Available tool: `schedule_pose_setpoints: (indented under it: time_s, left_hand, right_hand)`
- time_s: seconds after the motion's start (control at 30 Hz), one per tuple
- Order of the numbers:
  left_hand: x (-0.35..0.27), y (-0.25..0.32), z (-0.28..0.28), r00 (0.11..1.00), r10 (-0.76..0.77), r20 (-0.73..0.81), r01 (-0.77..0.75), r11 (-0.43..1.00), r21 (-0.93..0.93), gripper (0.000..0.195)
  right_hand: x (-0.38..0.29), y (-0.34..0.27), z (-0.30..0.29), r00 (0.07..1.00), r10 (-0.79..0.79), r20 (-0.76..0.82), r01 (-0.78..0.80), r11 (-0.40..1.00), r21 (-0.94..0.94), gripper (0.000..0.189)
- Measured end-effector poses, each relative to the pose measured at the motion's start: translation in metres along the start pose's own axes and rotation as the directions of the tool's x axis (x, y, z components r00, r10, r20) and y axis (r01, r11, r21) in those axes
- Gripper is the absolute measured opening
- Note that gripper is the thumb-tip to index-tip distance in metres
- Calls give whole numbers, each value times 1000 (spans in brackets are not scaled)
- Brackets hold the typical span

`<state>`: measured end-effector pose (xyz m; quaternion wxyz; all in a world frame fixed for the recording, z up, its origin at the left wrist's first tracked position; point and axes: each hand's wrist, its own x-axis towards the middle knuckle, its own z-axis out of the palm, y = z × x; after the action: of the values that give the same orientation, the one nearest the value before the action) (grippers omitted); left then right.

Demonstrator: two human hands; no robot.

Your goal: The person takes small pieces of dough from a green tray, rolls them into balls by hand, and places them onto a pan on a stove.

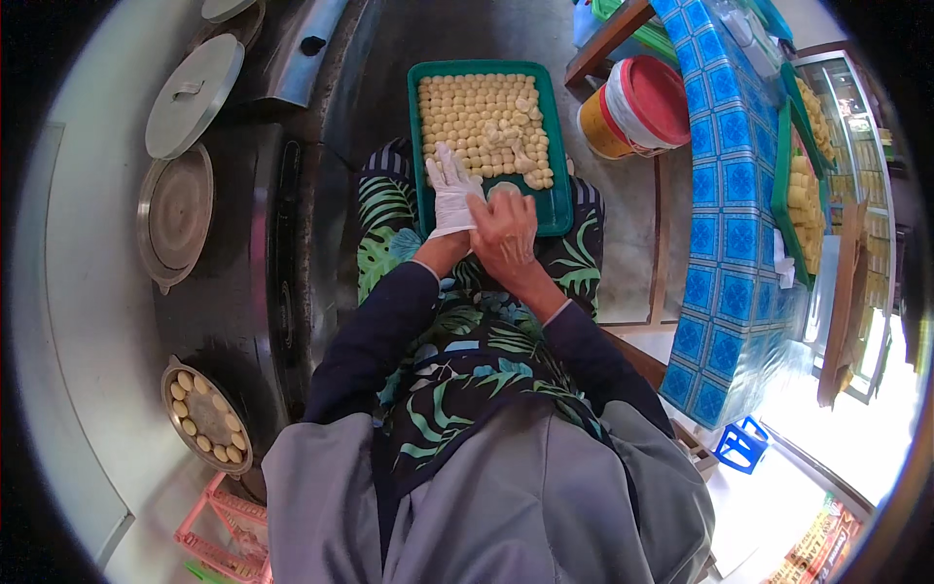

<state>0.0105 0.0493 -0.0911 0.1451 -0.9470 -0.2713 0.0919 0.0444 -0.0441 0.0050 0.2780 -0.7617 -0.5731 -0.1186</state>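
My left hand (450,186) wears a thin white glove, and its fingers are extended over the lower left of a green plastic tray (562,212). Beside it my right hand (508,228) is bare, its fingers curled on the cuff of the white glove (456,215) at my left wrist. Rows of small round dough balls (471,102) fill most of the tray, which rests on my lap. Some irregular dough pieces (503,133) lie on top of the rows at the right. A pale round piece just beyond my right knuckles is partly hidden.
A stove (219,292) runs along my left, with a round pan of dough pieces (208,416), a covered pan (175,215) and a metal lid (193,95). At right stand a red-lidded bucket (653,102) and a table with a blue tiled-pattern cloth (719,241), bearing green trays (781,197) of food.
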Motion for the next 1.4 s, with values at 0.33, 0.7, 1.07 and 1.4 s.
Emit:
schedule_pose_setpoints:
  time_s: [0.33, 0.7, 1.07, 1.4]
  left_hand:
    - [-4, 4, -12, 999, -11, -42, 17, 991, 130, 47]
    - [-3, 14, -27, 984, 11, -178, -82, 916, -394, 58]
    - [-4, 15, -33, 980, 141, -138, -143, 990, -2, 61]
    - [-19, 19, -36, 954, 250, -168, -275, 950, -149, 51]
  right_hand:
    - [-20, 4, 19, 979, 200, -35, -167, 890, 423, 26]
    - [-16, 23, 12, 740, 394, 545, -670, 355, 652, 17]
    - [-23, 51, -1, 670, 234, 704, -651, -271, 709, 21]
    - [-10, 29, -1, 945, 246, 215, -295, 925, 241, 27]
